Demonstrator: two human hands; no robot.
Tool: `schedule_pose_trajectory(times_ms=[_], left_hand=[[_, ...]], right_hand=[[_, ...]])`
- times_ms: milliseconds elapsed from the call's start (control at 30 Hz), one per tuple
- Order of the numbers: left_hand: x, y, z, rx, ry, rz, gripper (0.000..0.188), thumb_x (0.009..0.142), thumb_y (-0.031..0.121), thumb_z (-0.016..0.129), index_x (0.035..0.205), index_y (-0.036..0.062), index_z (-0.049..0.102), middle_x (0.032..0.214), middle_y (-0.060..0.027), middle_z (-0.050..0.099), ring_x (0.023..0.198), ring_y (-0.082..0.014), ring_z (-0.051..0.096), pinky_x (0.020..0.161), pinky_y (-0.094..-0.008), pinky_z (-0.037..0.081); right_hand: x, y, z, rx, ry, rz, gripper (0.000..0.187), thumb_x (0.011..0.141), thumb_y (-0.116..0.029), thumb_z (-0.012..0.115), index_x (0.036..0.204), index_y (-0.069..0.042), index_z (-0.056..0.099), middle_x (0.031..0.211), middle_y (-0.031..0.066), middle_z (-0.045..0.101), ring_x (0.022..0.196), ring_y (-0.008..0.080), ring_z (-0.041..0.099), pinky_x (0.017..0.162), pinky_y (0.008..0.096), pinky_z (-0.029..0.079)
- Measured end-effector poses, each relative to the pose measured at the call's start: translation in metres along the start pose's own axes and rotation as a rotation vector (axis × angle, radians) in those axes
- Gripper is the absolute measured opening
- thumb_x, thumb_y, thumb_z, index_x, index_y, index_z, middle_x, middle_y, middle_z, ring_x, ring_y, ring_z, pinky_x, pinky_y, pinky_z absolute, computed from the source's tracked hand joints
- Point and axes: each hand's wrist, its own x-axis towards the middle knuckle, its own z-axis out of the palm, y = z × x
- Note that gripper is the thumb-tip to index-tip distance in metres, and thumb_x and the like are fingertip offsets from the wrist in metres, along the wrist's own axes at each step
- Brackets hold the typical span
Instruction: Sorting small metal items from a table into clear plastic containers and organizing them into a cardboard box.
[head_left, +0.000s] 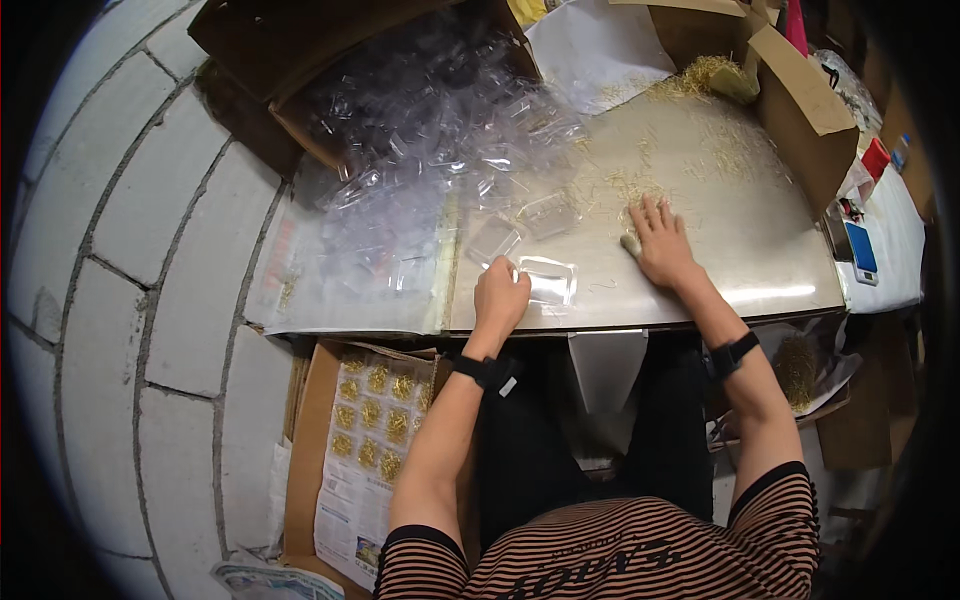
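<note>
My left hand (502, 295) is closed, its thumb and forefinger at the left edge of a small clear plastic box (550, 282) near the table's front edge. Another clear box (495, 238) lies just beyond the fingertips. Farther right, my right hand (660, 245) lies palm down with fingers stretched and apart, the fingertips at a scatter of thin gold-coloured pins (630, 190). A greyish-green cover wraps its thumb. What lies under that palm is hidden.
A heap of clear plastic boxes (430, 130) spills from a carton at the back left. More gold pins (705, 75) are piled at the far right beside cardboard walls (800, 80). Below left, a carton (300, 480) holds rows of filled boxes. A blue-faced scale (860, 250) stands right.
</note>
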Motion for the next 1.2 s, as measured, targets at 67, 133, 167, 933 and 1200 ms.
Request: schedule_pose_trajectory(times_ms=[67, 133, 167, 933, 1200], left_hand=[[-0.021, 0.007, -0.006, -0.882, -0.072, -0.154, 0.014, 0.085, 0.009, 0.058, 0.084, 0.0001, 0.048, 0.090, -0.0208, 0.065, 0.066, -0.0264, 0.067, 0.049, -0.0301, 0.050], [-0.057, 0.019, -0.016, -1.059, -0.036, -0.178, 0.012, 0.085, 0.004, 0.056, 0.082, 0.0014, 0.045, 0.091, -0.0207, 0.064, 0.064, -0.0233, 0.067, 0.046, -0.0250, 0.049], [-0.076, 0.025, -0.016, -1.236, -0.006, -0.193, 0.014, 0.086, -0.001, 0.054, 0.080, 0.0027, 0.042, 0.091, -0.0206, 0.064, 0.062, -0.0201, 0.067, 0.044, -0.0200, 0.047], [-0.195, -0.010, 0.143, -1.780, -0.760, -0.556, 0.048, 0.101, 0.041, 0.026, 0.135, 0.0078, 0.034, 0.128, -0.0196, 0.050, 0.108, -0.0384, 0.059, 0.060, -0.0315, 0.061], [-0.207, -0.024, 0.158, -1.833, -0.923, -0.505, 0.052, 0.099, 0.043, 0.033, 0.136, 0.0061, 0.038, 0.129, -0.0207, 0.051, 0.110, -0.0397, 0.057, 0.063, -0.0303, 0.060]], right_hand=[[-0.015, 0.000, 0.018, 0.049, -0.003, -0.201, 0.062, 0.096, -0.043, 0.037, 0.145, -0.006, 0.027, 0.154, 0.0161, 0.013, 0.142, 0.0378, 0.010, 0.114, 0.0513, 0.012], [-0.021, -0.006, 0.020, 0.091, 0.013, -0.197, 0.061, 0.096, -0.037, 0.041, 0.143, 0.000, 0.027, 0.153, 0.0194, 0.014, 0.141, 0.0390, 0.011, 0.114, 0.0480, 0.014], [-0.021, -0.003, 0.022, 0.129, 0.072, -0.150, 0.060, 0.096, -0.033, 0.043, 0.143, 0.000, 0.027, 0.152, 0.0201, 0.017, 0.141, 0.0396, 0.012, 0.114, 0.0479, 0.015], [-0.175, -0.068, -0.033, 0.553, 0.283, -0.256, 0.044, 0.088, -0.004, 0.053, 0.131, 0.004, 0.044, 0.141, 0.0209, 0.040, 0.133, 0.0351, 0.035, 0.109, 0.0405, 0.031], [-0.217, -0.020, -0.015, 0.751, 0.226, -0.123, 0.038, 0.085, 0.008, 0.051, 0.122, 0.002, 0.054, 0.130, 0.0172, 0.053, 0.127, 0.0309, 0.046, 0.103, 0.0360, 0.038]])
